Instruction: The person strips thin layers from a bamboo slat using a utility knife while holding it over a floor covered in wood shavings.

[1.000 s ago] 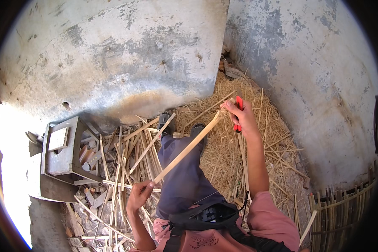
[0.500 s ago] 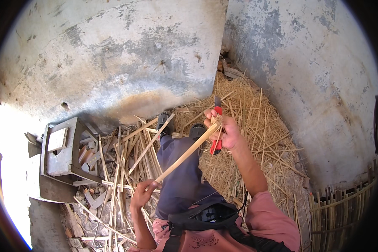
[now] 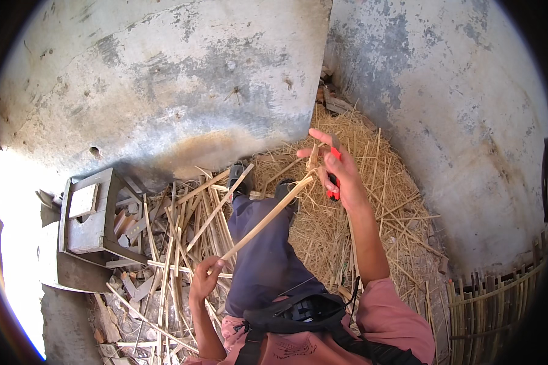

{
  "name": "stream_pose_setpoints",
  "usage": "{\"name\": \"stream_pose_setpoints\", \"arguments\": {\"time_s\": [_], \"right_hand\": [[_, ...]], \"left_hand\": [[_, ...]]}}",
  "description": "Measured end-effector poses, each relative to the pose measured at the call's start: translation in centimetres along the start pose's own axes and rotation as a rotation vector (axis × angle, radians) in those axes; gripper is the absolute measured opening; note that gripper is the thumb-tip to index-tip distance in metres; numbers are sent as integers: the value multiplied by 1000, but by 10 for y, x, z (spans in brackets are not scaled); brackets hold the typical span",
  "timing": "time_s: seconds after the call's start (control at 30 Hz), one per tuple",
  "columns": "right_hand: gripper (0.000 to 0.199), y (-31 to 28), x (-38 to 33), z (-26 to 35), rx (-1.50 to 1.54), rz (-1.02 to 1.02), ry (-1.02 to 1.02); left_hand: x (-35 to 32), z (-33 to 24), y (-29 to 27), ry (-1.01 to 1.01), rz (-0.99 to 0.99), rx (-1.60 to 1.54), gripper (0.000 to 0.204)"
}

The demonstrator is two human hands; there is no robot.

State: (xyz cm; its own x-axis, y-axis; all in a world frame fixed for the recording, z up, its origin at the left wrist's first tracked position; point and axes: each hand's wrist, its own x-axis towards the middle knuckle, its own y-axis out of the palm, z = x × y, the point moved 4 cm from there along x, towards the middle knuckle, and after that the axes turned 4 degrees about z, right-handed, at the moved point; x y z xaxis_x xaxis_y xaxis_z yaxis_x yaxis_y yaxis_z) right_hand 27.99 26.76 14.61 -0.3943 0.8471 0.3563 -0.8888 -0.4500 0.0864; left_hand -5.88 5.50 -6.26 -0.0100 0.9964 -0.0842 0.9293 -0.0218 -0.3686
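A pale bamboo strip (image 3: 265, 222) slants up and to the right across my legs. My left hand (image 3: 205, 280) pinches its near end. Curled shavings (image 3: 312, 159) hang at its far end, beside my right hand (image 3: 345, 173). That hand grips a red utility knife (image 3: 334, 173) against the palm with a thumb and lower fingers, blade upward, while two upper fingers stretch out to the left. Whether the right fingers touch the shavings I cannot tell.
Straw-like shavings (image 3: 371, 182) cover the floor ahead and right. Loose bamboo strips (image 3: 173, 255) and rubble lie to the left, near a wooden box-like stand (image 3: 91, 213). A weathered wall (image 3: 195, 79) rises ahead. At lower right stands a slatted bamboo panel (image 3: 487, 310).
My right hand has moved slightly right, off the strip's end, and its upper fingers have spread. The knife has moved with it and tilted. The left hand is nearly still.
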Motion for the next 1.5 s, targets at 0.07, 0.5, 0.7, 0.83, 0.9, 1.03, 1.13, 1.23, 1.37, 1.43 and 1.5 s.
{"name": "stream_pose_setpoints", "arguments": {"time_s": [0.07, 0.5, 0.7, 0.83, 0.9, 1.03, 1.13, 1.23, 1.37, 1.43, 1.5], "right_hand": [[55, 0, 0, 1, -42, 81, 26], [57, 6, -9, 7, 242, 154, 212], [54, 23, -11, 8, 317, 233, 233], [55, 21, -12, 4, 304, 217, 211], [56, 22, -12, 4, 294, 212, 202], [54, 17, -14, 14, 147, 152, 148], [55, 12, -14, 14, -8, 75, 73], [56, 1, -19, 9, -124, -49, -11], [48, -21, -32, 1, -236, -136, -107], [40, -21, -36, -3, -240, -117, -147], [32, -16, -40, -5, -265, -84, -189]], "left_hand": [[0, -3, 1, 52, -28, 2, 36], [2, -40, -16, 98, -32, 224, 45], [21, -127, -11, 379, 23, 204, 80], [21, -177, 3, 342, 159, 123, 76], [21, -188, 8, 288, 250, 88, 66], [27, -193, 20, 339, 278, 69, 40], [27, -196, 30, 363, 200, 50, 29], [25, -194, 36, 361, 104, 52, 25], [26, -195, 40, 308, 33, 71, 24], [26, -194, 40, 333, -35, 92, 23], [27, -193, 41, 357, -75, 113, 22]]}}
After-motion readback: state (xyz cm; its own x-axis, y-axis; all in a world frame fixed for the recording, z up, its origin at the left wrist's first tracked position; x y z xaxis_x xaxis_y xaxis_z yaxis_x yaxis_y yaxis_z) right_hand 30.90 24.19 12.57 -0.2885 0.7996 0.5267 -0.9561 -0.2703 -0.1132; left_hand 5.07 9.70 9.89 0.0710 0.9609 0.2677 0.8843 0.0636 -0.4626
